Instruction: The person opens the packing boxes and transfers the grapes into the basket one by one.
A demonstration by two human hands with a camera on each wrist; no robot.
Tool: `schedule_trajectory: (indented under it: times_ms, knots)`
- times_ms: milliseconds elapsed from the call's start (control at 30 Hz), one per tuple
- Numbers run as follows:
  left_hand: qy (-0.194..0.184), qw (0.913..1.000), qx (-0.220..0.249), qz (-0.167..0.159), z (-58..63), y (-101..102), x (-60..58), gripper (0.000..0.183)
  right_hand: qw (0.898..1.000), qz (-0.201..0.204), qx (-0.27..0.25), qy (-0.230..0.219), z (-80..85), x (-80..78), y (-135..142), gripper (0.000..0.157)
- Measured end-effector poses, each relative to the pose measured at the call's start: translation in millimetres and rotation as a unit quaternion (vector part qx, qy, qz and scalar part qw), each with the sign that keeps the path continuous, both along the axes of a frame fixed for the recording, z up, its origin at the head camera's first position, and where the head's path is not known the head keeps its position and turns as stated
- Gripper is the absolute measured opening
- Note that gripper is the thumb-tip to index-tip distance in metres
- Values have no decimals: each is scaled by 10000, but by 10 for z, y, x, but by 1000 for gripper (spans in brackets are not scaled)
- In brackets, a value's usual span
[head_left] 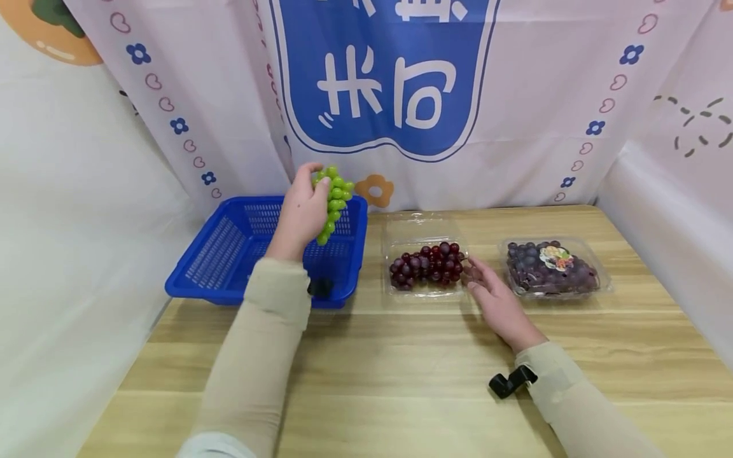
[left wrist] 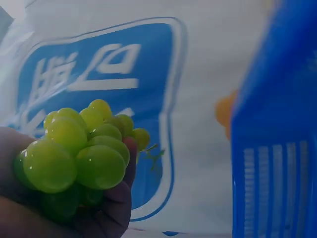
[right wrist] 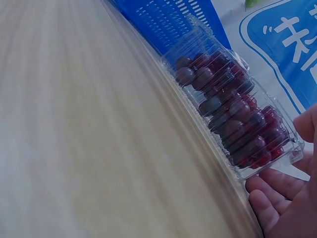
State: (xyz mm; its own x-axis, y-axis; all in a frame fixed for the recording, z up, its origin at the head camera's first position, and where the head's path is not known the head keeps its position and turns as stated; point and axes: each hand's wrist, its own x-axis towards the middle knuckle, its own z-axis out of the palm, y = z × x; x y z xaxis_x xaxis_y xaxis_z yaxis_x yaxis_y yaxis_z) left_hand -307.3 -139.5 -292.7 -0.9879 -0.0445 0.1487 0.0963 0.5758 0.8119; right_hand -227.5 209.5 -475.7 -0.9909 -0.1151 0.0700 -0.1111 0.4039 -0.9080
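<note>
Wooden table (head_left: 401, 375): green grapes (head_left: 335, 205) above blue basket (head_left: 206, 292)

The left hand (head_left: 300, 213) grasps the bunch, fingers curled. Beside an open box (head_left: 420, 228) of red grapes (head_left: 429, 264), the right hand (head_left: 499, 306) has loose, uncurled fingers. Placing seems the step in hand; next probably calls for gentle lowering and release.

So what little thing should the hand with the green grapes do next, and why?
Maybe lower the green grapes gently into the blue basket. The left hand holds them up close to it, and much of its floor looks bare, while the open clear box has red grapes in it.
</note>
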Motion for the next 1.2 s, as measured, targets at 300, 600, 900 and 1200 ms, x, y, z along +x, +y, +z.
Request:
schedule_trajectory:
  times_ms: [300,600,900,1200]
  knots:
    - [-1211,9643,-2286,-562,-4,31,-516,48,9999,34,-87,-51,2,-8,9,61]
    - [-2021,9270,-3019,-936,-458,-8,-719,44,9998,96,-192,10,-23,-15,-8,60]
    - [-2494,9068,-3142,-1291,-744,29,-737,62,10000,28,3,9,-14,-16,7,61]
    - [-2503,8996,-3258,-1485,-750,33,-670,61,10000,67,-69,-3,-10,-19,11,61]
